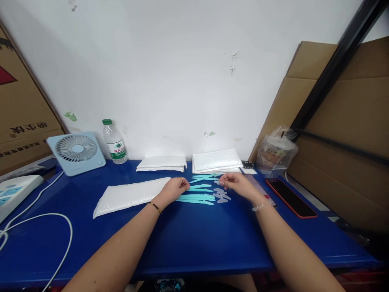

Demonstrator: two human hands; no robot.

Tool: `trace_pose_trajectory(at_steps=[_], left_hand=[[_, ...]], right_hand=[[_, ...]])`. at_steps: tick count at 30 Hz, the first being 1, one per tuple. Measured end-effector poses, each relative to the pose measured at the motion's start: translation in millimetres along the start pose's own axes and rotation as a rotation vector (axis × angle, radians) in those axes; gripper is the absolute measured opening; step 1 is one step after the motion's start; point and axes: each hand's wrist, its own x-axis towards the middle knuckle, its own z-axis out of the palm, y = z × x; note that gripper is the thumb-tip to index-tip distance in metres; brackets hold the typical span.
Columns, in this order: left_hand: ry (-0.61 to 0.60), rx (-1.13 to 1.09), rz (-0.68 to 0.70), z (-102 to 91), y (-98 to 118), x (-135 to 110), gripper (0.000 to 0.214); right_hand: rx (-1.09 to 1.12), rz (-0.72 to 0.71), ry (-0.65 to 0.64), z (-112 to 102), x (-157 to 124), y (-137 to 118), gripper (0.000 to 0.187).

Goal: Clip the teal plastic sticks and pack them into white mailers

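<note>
Several thin turquoise plastic sticks (197,197) lie side by side on the blue table (188,239), with a few small pale clear pieces (221,196) at their right ends. My left hand (174,189) rests at the sticks' left ends, fingers curled and pinched on one stick's tip. On the other side, my right hand (238,183) has its fingers curled and pinched over the clear pieces; what it holds is too small to name.
A white padded bag (130,195) lies left of my left hand; two white stacks (216,160) sit by the wall. A small fan (75,152), water bottle (114,142), white cables (45,219), phone (291,198), bagged drink cup (276,152) and cardboard boxes (343,134) surround the work area.
</note>
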Motion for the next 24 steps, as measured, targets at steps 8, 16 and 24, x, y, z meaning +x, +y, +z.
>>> trace_pose_trajectory(at_steps=[8,16,24], left_hand=[[-0.014,-0.091,-0.008,1.2,-0.1,1.3,0.029],[0.083,-0.04,0.063,3.6,10.0,-2.3,0.028],[0.033,0.23,0.105,-3.3,13.0,-7.3,0.018]], right_hand=[[0.038,-0.02,-0.018,16.2,2.1,-1.5,0.028],[0.064,-0.041,-0.023,28.4,9.6,-2.2,0.024],[-0.384,-0.045,0.119,1.2,9.4,12.5,0.019]])
